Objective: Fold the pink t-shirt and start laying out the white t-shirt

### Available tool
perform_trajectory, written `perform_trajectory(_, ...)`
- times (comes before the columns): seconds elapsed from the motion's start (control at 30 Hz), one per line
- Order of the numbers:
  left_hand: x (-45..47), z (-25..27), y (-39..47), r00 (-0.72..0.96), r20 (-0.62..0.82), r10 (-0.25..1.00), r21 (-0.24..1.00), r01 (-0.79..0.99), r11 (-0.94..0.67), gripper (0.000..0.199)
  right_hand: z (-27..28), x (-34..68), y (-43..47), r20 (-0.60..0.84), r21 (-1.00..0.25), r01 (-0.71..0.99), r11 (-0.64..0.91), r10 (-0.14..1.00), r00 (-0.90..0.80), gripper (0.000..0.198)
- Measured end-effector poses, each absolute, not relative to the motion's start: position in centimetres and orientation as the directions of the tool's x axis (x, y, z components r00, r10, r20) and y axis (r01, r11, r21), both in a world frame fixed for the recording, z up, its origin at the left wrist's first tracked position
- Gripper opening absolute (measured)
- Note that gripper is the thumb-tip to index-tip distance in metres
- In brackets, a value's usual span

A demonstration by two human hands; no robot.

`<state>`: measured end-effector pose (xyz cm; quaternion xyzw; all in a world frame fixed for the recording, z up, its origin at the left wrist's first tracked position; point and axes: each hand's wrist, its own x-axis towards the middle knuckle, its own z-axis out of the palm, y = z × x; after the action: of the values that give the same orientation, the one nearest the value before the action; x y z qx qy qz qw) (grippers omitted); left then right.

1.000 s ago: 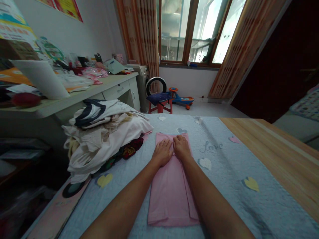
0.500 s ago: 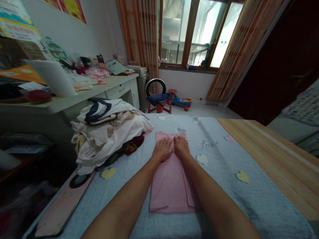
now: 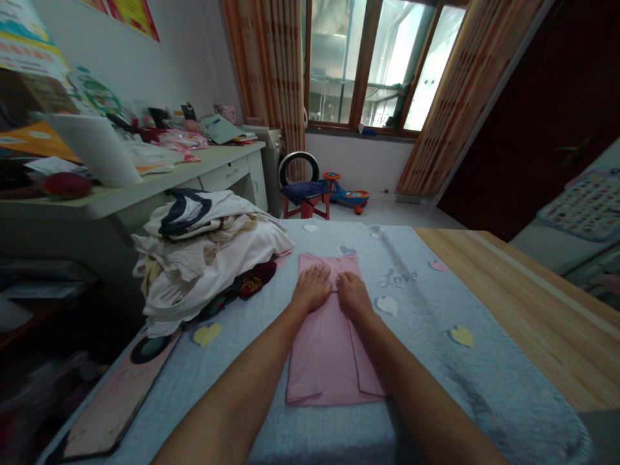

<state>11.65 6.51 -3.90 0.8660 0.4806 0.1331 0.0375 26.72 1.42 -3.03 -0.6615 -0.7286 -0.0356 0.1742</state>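
Near the far edge of the blue blanket [image 3: 426, 316], the folded pink cloth [image 3: 332, 361] is apparently being flattened, pressed by the left hand [image 3: 311, 289], fingers flat, and right hand [image 3: 354, 296], fingers curled, grip unclear. Next, the layers should be left undisturbed.

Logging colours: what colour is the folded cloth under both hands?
The folded cloth is pink, seen best in the head view.

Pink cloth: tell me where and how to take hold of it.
Probably best pinched by the near edge of the pink cloth, coming low from the person's side: the cloth lies flat, folded long, with most of that edge uncovered, while the left hand and right hand cover part of its far end.
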Motion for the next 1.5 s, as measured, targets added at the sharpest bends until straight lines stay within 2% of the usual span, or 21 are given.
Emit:
perform_trajectory(0.1, 11.7, -3.9, 6.5, 0.504, 0.192, 0.842, 0.196, 0.821, -0.536, 0.051, -2.4, 26.4, 0.5, 0.302, -0.14, 0.99, 0.005, 0.953, 0.037, 0.026)
perform_trajectory(0.2, 11.7, -3.9, 6.6, 0.502, 0.207, 0.84, 0.193, 0.821, -0.538, 0.051, -2.1, 26.5, 0.2, 0.26, -0.136, 0.99, -0.032, 0.963, 0.066, 0.022)
perform_trajectory(0.63, 11.5, -3.5, 6.1, 0.509, 0.271, 0.817, 0.175, 0.809, -0.562, 0.046, -2.7, 27.7, -2.6, 0.249, -0.258, 0.952, 0.167, 0.963, -0.102, 0.031)
perform_trajectory(0.8, 11.4, -3.5, 5.9, 0.503, 0.306, 0.808, 0.173, 0.806, -0.567, 0.041, -3.1, 27.9, -4.1, 0.209, -0.189, 0.966, 0.176, 0.969, -0.135, 0.043)
perform_trajectory(1.0, 11.3, -3.4, 5.7, 0.5, 0.339, 0.797, 0.175, 0.799, -0.576, 0.034, -3.1, 27.7, -5.6, 0.17, -0.147, 0.973, 0.179, 0.973, -0.154, 0.045)
perform_trajectory(1.5, 11.3, -3.4, 5.7, 0.502, 0.382, 0.776, 0.181, 0.783, -0.596, 0.026, -3.8, 27.2, -9.5, 0.249, -0.115, 0.971, 0.211, 0.952, -0.177, 0.05)
